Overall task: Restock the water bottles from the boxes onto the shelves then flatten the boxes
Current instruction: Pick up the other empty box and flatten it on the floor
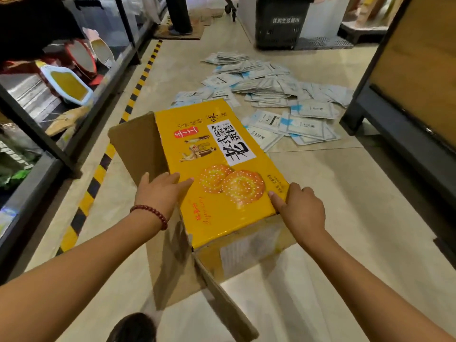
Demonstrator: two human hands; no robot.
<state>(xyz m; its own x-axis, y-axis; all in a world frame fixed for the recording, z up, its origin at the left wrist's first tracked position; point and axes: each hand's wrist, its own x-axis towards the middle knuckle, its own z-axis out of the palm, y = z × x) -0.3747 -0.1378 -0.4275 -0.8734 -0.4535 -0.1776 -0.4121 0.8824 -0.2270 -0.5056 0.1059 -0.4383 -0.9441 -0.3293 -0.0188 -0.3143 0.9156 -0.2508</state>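
We see two bare forearms without sleeves; a dark red beaded bracelet (pixel 151 214) circles the left wrist, lower left of centre.

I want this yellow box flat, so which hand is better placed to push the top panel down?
Probably the left hand: its straight fingers already lie flat on the yellow box top panel, near the open brown flap. The right hand curls over the panel's far edge, better suited to steadying.
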